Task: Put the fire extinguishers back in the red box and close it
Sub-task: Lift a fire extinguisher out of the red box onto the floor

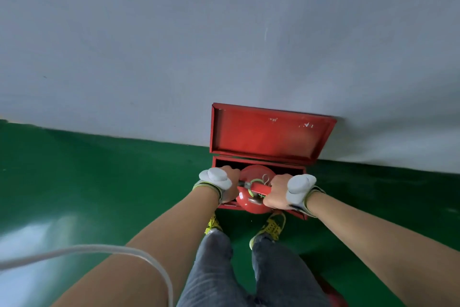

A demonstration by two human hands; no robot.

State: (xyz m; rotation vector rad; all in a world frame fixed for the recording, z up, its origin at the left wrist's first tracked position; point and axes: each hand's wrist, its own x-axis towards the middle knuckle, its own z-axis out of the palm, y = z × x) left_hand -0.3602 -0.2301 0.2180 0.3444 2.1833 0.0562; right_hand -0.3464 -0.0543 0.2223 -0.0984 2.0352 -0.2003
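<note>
Your arms are bare, with no sleeves. Your left hand [227, 183] has a smooth, round grey-white pod [216, 178] on its back, and your right hand [277, 193] has one [300, 187] too. Just behind each pod, a grey strap [207, 188] with a bright yellow-green edge goes around your wrist. Below your hands you wear grey-blue jeans [249, 269] and yellow shoes [270, 228] with dark criss-cross lines.

The fire extinguisher [251, 197] hides the red box [258, 132] interior; a red object [333, 294] is cut off.
</note>
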